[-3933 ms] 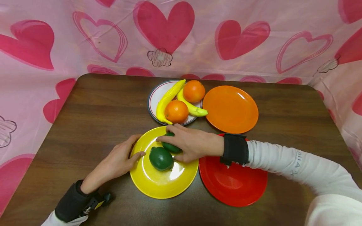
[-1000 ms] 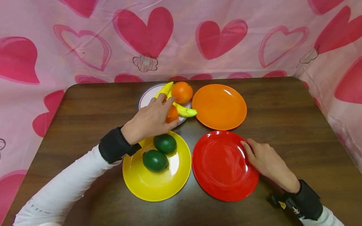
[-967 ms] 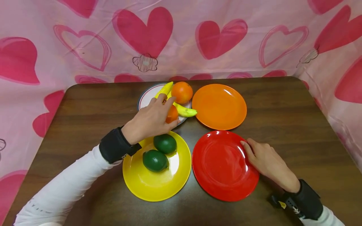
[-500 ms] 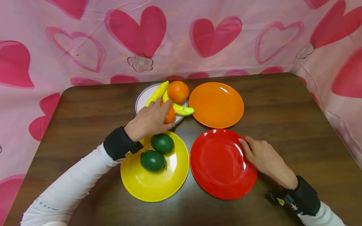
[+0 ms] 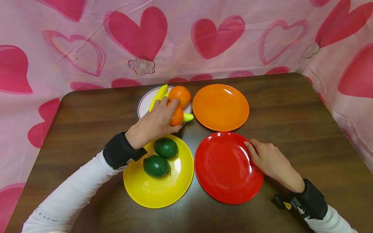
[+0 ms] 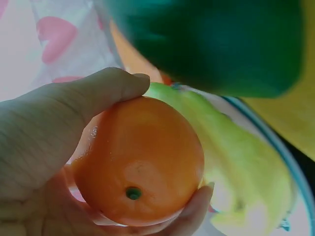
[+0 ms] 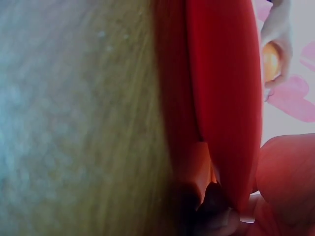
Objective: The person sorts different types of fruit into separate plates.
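Note:
My left hand grips an orange over the white plate at the back. In the left wrist view the thumb and fingers curl round this orange, its green stem mark showing. Beside it on that plate lie a second orange and two yellow bananas, partly hidden by the hand. My right hand pinches the right rim of the red plate, thumb on top. In the right wrist view, fingers reach under the edge of the red plate.
Two green limes sit on the yellow plate, beneath and in front of my left wrist. The orange plate stands behind the red one, right of the white plate. A pink heart-patterned cloth hangs behind the wooden table.
My left hand has gone from the yellow plate's rim to the orange and now raises it slightly. My right hand has left the limes and moved to the red plate's rim.

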Demonstrator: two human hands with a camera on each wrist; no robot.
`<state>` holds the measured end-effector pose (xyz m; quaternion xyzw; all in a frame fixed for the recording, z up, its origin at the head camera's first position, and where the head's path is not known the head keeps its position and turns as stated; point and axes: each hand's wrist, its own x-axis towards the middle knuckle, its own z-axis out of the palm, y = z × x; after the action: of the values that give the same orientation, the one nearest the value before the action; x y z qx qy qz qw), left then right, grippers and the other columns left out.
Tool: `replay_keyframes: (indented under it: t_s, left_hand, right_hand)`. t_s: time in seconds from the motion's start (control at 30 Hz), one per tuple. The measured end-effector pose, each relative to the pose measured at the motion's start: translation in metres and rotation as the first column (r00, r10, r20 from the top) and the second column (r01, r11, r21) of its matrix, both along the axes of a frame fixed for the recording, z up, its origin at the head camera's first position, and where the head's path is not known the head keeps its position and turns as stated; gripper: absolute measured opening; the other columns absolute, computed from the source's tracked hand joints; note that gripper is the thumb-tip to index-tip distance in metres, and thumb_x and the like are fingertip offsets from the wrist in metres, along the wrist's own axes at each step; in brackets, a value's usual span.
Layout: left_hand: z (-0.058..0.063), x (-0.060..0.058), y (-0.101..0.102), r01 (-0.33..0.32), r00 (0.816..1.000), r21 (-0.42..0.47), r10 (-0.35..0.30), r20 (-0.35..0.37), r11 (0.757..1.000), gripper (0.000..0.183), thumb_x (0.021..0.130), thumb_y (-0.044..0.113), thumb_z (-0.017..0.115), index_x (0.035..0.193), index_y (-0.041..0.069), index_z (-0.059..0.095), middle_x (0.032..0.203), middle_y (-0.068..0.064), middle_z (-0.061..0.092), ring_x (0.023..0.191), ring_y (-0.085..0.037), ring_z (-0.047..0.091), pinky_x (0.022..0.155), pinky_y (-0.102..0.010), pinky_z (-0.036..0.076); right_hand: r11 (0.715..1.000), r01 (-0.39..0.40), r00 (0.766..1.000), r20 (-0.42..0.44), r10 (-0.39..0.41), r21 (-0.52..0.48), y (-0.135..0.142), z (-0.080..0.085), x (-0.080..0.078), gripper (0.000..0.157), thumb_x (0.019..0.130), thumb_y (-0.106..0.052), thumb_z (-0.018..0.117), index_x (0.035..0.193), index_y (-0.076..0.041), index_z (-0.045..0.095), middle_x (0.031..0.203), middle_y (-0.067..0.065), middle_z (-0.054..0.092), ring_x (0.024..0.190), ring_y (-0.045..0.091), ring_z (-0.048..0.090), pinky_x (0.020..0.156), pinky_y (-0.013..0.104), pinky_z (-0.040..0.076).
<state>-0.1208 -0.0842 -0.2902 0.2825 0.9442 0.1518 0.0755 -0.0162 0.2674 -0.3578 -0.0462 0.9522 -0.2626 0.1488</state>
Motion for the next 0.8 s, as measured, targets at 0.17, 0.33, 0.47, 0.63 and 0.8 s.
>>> replay_keyframes:
  t_s: [0.17, 0.33, 0.47, 0.63, 0.8]
  left_hand:
    - [0.01, 0.004, 0.012, 0.031, 0.999, 0.049, -0.031, 0.009, 0.998, 0.079, 0.081, 0.035, 0.074, 0.142, 0.01, 0.032, 0.126, -0.019, 0.042, 0.105, -0.034, 0.042, 0.082, -0.04, 0.051]
    - [0.017, 0.01, 0.02, 0.069, 0.998, 0.064, -0.069, 0.003, 0.996, 0.082, 0.08, 0.035, 0.075, 0.144, 0.009, 0.03, 0.129, -0.016, 0.044, 0.111, -0.03, 0.043, 0.094, -0.038, 0.045]
    - [0.022, 0.016, 0.028, 0.077, 0.997, 0.078, -0.076, -0.009, 0.994, 0.078, 0.081, 0.038, 0.073, 0.143, 0.012, 0.033, 0.127, -0.012, 0.044, 0.11, -0.027, 0.042, 0.085, -0.033, 0.049]
    - [0.029, 0.021, 0.041, 0.139, 0.987, 0.082, -0.132, -0.094, 0.987, 0.07, 0.082, 0.041, 0.068, 0.139, 0.013, 0.039, 0.127, -0.012, 0.044, 0.106, -0.028, 0.043, 0.083, -0.033, 0.047]
    - [0.034, 0.027, 0.057, 0.183, 0.977, 0.082, -0.171, -0.131, 0.98, 0.073, 0.083, 0.045, 0.063, 0.143, 0.013, 0.037, 0.13, -0.011, 0.044, 0.102, -0.026, 0.045, 0.076, -0.03, 0.048]
  right_hand:
    - [1.0, -0.005, 1.0, -0.009, 0.005, 0.007, 0.0, 0.0, 0.0, 0.05, 0.099, -0.052, 0.039, 0.11, -0.006, 0.057, 0.068, -0.002, 0.052, 0.053, 0.015, 0.048, 0.051, 0.03, 0.046]
    - [1.0, -0.006, 1.0, -0.02, 0.006, 0.017, 0.0, 0.0, 0.0, 0.049, 0.1, -0.051, 0.039, 0.11, -0.006, 0.057, 0.068, -0.001, 0.051, 0.054, 0.015, 0.047, 0.051, 0.03, 0.045]
    - [1.0, -0.004, 1.0, -0.021, 0.005, 0.019, 0.0, 0.001, 0.0, 0.048, 0.1, -0.05, 0.039, 0.107, -0.006, 0.057, 0.068, -0.001, 0.051, 0.054, 0.015, 0.047, 0.051, 0.03, 0.045]
    - [1.0, -0.003, 1.0, -0.015, 0.003, 0.014, 0.0, 0.0, 0.0, 0.051, 0.099, -0.052, 0.038, 0.108, -0.006, 0.057, 0.068, -0.001, 0.051, 0.054, 0.015, 0.047, 0.051, 0.03, 0.046]
    - [1.0, 0.002, 1.0, -0.01, -0.002, 0.017, -0.001, 0.0, 0.0, 0.05, 0.099, -0.053, 0.038, 0.107, -0.007, 0.057, 0.068, -0.001, 0.052, 0.054, 0.015, 0.047, 0.052, 0.03, 0.046]
